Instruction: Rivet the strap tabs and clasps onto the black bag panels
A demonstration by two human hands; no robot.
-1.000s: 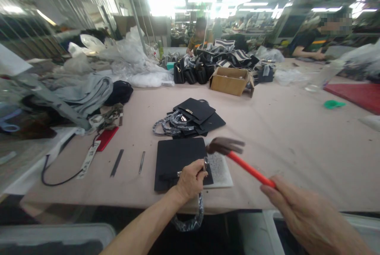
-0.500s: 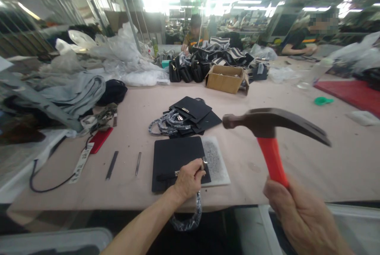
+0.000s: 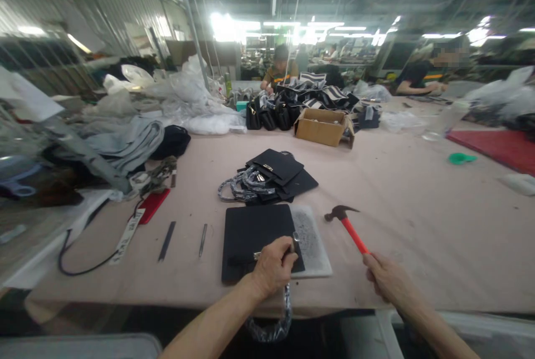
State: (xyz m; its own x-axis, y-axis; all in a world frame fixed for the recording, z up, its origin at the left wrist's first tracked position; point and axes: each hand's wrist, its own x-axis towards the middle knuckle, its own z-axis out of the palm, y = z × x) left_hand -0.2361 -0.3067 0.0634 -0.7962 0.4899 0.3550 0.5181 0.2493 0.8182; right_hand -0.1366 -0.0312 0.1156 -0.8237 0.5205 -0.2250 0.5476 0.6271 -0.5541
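Note:
My left hand point(image 3: 273, 267) is closed round a short silvery metal piece point(image 3: 296, 237), pressed down on the right part of a black bag panel point(image 3: 254, 225). The fingers hide most of that piece. Below the hand, a plastic-wrapped handle point(image 3: 271, 332) hangs over the table's front edge. The panel lies flat, partly on a pale, speckled slab point(image 3: 315, 242). To the right, my right hand point(image 3: 387, 278) grips the orange handle of a claw hammer point(image 3: 353, 233). Its dark head is low by the table, right of the slab; whether it touches the tabletop I cannot tell.
Stacked black bag panels with wrapped handles point(image 3: 278, 172) lie beyond the slab. A metal rod point(image 3: 203, 240) and a dark flat strip point(image 3: 167, 241) are at left. Farther back stand a cardboard box point(image 3: 320, 127) and black bags point(image 3: 267, 113). Two people sit across the table.
My right hand has lowered the hammer from a raised position down towards the table, right of the slab. My left hand keeps its grip on the panel. The view has shifted slightly.

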